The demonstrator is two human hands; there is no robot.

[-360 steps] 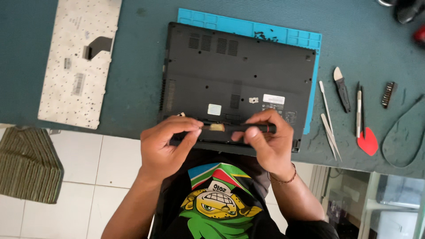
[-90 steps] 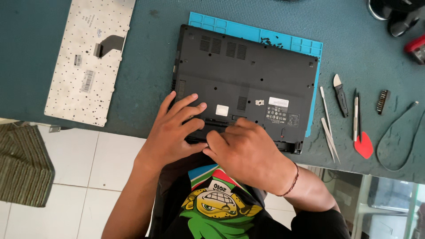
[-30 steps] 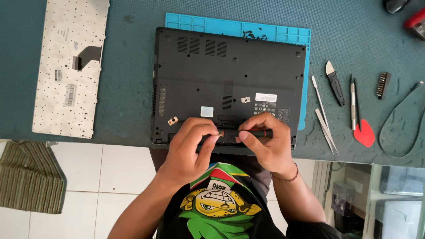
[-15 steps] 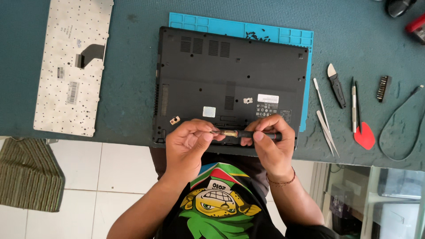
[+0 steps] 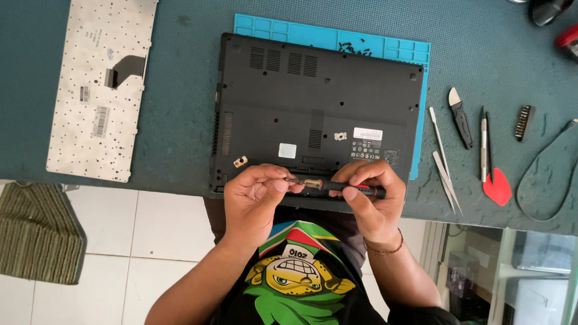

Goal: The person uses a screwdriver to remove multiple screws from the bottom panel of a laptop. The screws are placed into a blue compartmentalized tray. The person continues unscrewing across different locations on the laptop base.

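A black laptop (image 5: pixel 319 102) lies upside down on a blue mat (image 5: pixel 337 43) on the dark green table. Over its near edge my right hand (image 5: pixel 370 201) grips the black handle of a small screwdriver (image 5: pixel 337 185) held sideways. My left hand (image 5: pixel 256 198) pinches the screwdriver's tip end between thumb and fingers. A small brass-coloured part (image 5: pixel 240 160) lies on the laptop's base just left of my left hand.
A detached white keyboard (image 5: pixel 102 90) lies back-up at the left. To the right of the laptop lie tweezers (image 5: pixel 444 165), a black pry tool (image 5: pixel 460 117), a thin metal tool (image 5: pixel 483 147), a red pick (image 5: pixel 497 189), a bit holder (image 5: pixel 525 122) and a cable loop (image 5: pixel 551 174).
My hands lifted off the laptop base and came together at its near edge, both holding the screwdriver sideways. In the last second they have hardly moved.
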